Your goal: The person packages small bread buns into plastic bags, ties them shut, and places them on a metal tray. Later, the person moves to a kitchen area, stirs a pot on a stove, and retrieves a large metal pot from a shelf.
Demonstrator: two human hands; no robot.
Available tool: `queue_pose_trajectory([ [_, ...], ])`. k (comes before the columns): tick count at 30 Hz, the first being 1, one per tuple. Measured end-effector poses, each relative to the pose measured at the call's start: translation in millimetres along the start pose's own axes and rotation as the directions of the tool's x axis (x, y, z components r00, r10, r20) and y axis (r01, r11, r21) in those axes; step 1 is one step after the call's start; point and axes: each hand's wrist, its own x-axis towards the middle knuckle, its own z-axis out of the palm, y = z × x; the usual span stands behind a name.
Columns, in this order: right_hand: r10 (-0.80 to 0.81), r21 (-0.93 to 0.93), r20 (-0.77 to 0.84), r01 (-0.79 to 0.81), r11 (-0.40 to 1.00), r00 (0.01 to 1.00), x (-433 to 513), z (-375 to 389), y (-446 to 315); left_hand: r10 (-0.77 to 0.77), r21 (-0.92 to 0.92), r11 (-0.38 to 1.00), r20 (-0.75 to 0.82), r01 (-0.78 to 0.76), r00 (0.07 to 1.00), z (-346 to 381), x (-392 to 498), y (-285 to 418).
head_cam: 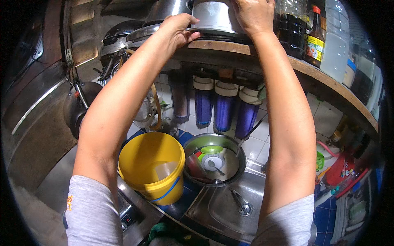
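Both my arms reach up to a wooden shelf (221, 46), where a silvery metal pot (212, 14) stands between my hands. My left hand (180, 29) is at the pot's lower left, its thumb above and its fingers below a thin metal rim (209, 30). On the pot's right side is my right hand (255, 15), its fingertips partly cut off by the top of the view. The pot's top is out of view. Under the rim lies something dark and flat, mostly in shadow.
Bottles, one a dark sauce bottle (314, 40), line the shelf's right. Lidded pans (123, 32) are at left. Below the shelf hang blue water-filter housings (226, 107). A yellow bucket (147, 153) and a basin (243, 166) of dishes stand beside the steel sink (224, 200).
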Motion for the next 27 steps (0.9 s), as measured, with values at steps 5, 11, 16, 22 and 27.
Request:
queue_pose_trajectory([
  [5,0.09,0.04,-0.051,-0.088,0.995,0.995,4,-2,6,0.078,-0.436,0.894,-0.089,-0.109,0.993,27,-5,-14],
  [11,0.093,0.11,-0.145,-0.077,0.991,0.985,5,-9,11,0.102,-0.857,0.513,0.008,-0.046,0.995,71,-14,-18],
  [16,0.101,0.181,-0.25,-0.056,0.982,0.963,9,-18,10,0.298,-0.893,0.45,0.137,-0.012,0.944,52,-16,-30],
  [22,0.103,0.183,-0.369,-0.036,0.982,0.924,12,-28,10,0.415,-0.902,0.429,0.238,0.042,0.878,40,-13,-38],
  [27,0.127,0.211,-0.4,-0.043,0.977,0.908,14,-29,9,0.431,-0.908,0.418,0.194,-0.004,0.881,40,-18,-37],
])
